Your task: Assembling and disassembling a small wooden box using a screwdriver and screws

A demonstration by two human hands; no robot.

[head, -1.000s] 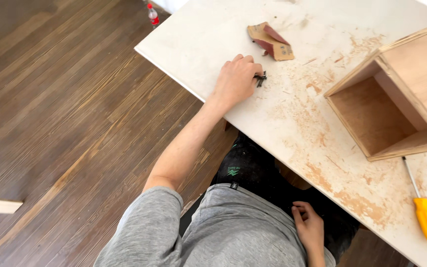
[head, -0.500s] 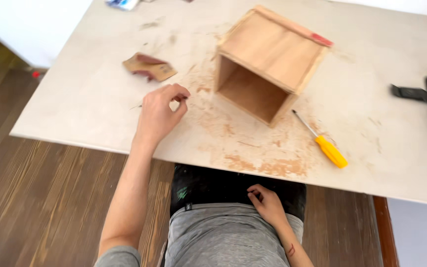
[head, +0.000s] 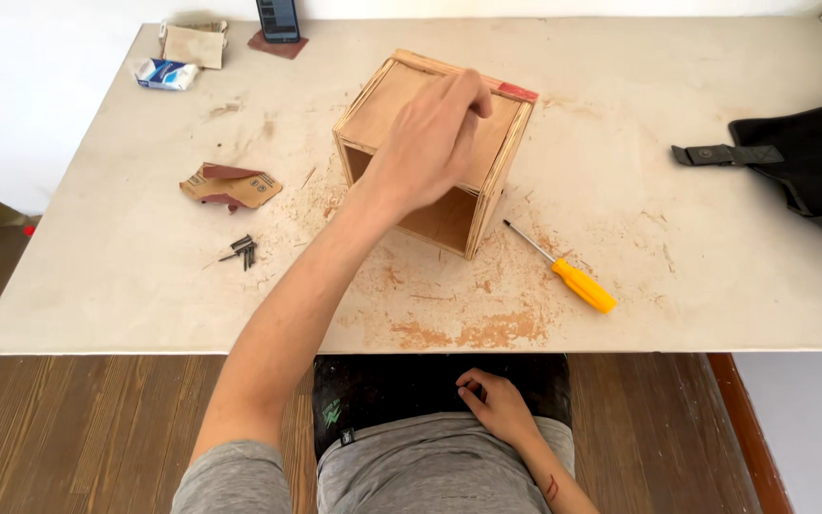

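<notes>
**Left grip loose over the wooden box, right hand idle in the lap**

Fingers of the left hand [head: 430, 143] are bent and drawn loosely together, clamped on nothing, with the hand held over the top panel of the wooden box [head: 497, 176]. Whether the fingertips touch the wood cannot be told. The right hand [head: 497, 405] lies on the lap below the bench edge, fingers curled, gripping nothing.

The box stands near the middle of the bench [head: 715, 286], its open side facing the person, with a red strip along its far right top edge. Reddish sawdust is scattered around it and toward the near edge. A screwdriver [head: 563, 271] with a yellow handle lies just to the right of the box, its tip pointing at the box's near corner. Left of the box, well apart, sits a small heap of dark screws [head: 243, 250], and beyond them a folded piece of sandpaper [head: 230, 186]. A black bag [head: 811, 162] with a strap rests at the right end of the bench.
</notes>
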